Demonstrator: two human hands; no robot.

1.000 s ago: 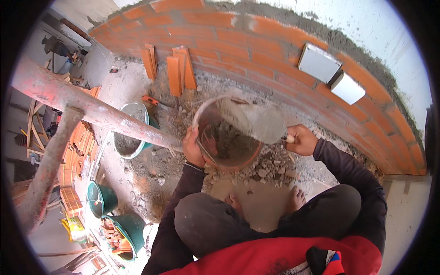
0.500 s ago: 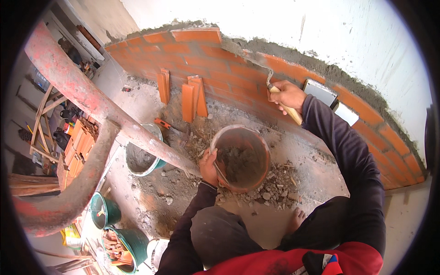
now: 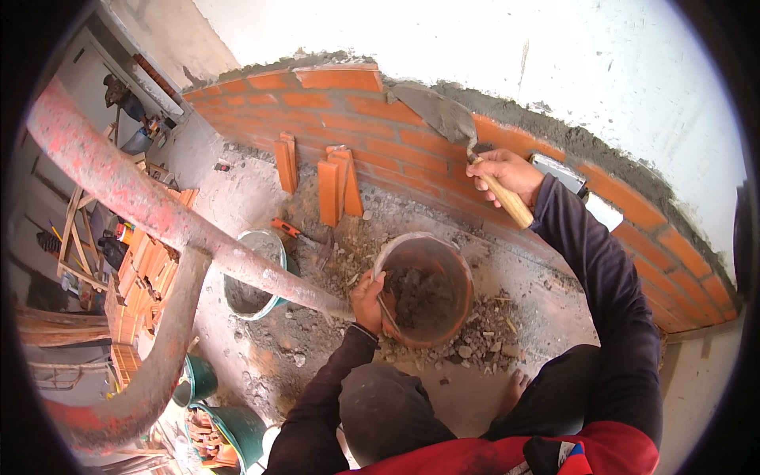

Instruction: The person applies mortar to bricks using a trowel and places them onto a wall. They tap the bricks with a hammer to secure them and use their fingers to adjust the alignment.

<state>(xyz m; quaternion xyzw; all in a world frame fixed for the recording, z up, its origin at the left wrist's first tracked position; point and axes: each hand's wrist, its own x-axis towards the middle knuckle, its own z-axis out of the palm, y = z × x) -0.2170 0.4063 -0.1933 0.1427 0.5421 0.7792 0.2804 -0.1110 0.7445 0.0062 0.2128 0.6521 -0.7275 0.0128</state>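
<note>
Far left: a rust-red steel scaffold pipe (image 3: 150,207) slants over a stack of orange bricks (image 3: 131,277) and a green bucket of wet grey mix (image 3: 255,273).
Floor centre: three loose orange bricks (image 3: 328,178) lean upright against the low red-brick wall (image 3: 348,119), rubble scattered around them.
Left hand (image 3: 366,299): closed over the near-left rim of a round rust-brown mortar pan (image 3: 423,289), lumpy grey mortar inside, held above the rubble-strewn floor.
Right hand (image 3: 507,172): fingers wrapped fully round the pale wooden handle of a steel pointed trowel (image 3: 443,119), its mortar-smeared blade lying on the wall's top edge.
Wall top: a grey mortar bed (image 3: 570,138) runs along the upper course.
Risk: the pan, gripped by one rim only, looks liable to tip and spill; mortar could slide off the tilted blade short of the bed.
</note>
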